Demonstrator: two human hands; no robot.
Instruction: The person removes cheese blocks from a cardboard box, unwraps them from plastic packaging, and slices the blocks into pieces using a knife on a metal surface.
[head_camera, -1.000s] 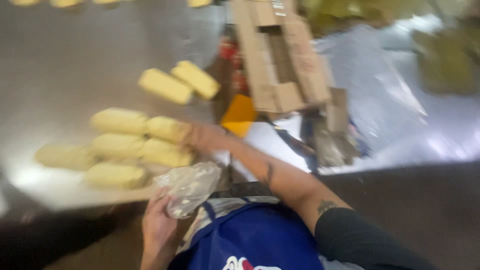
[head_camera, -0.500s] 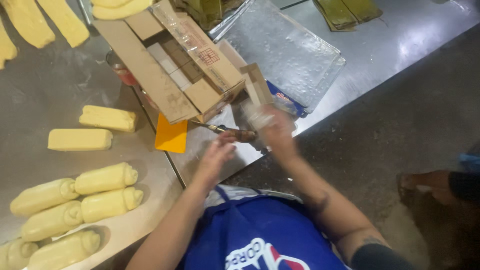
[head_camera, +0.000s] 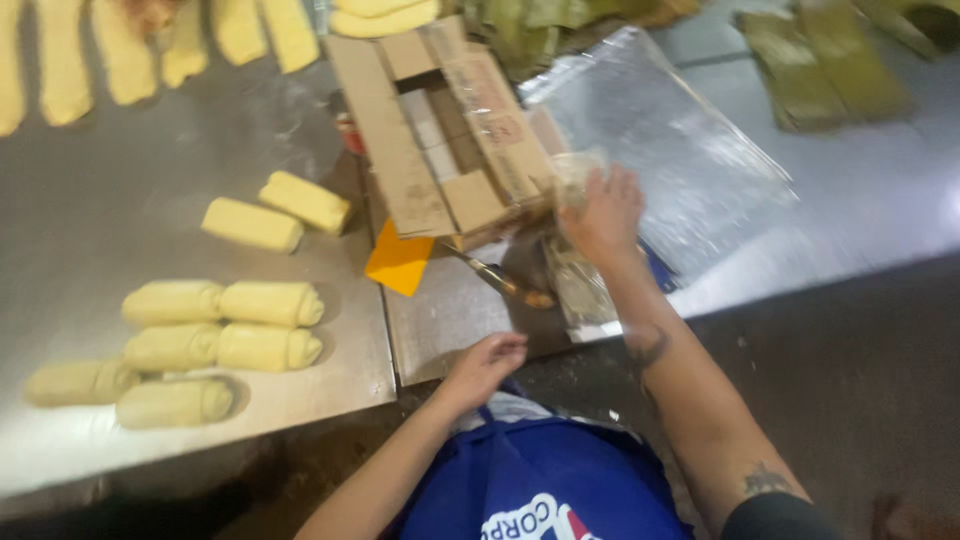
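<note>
My right hand (head_camera: 603, 215) has moved up, now gripping a clear bag (head_camera: 573, 170) beside the cardboard box (head_camera: 440, 140); my left hand (head_camera: 485, 365), loosely curled and empty, has dropped to the worktop (head_camera: 200, 200) edge.

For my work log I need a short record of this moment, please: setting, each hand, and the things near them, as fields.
setting: steel worktable, seen from above
right hand: raised at a clear crumpled plastic bag, grip blurred
left hand: at the table edge, appears empty
beside right hand: open brown cardboard box, large clear plastic sheet
on table: pale yellow dough rolls, orange scraper
</note>
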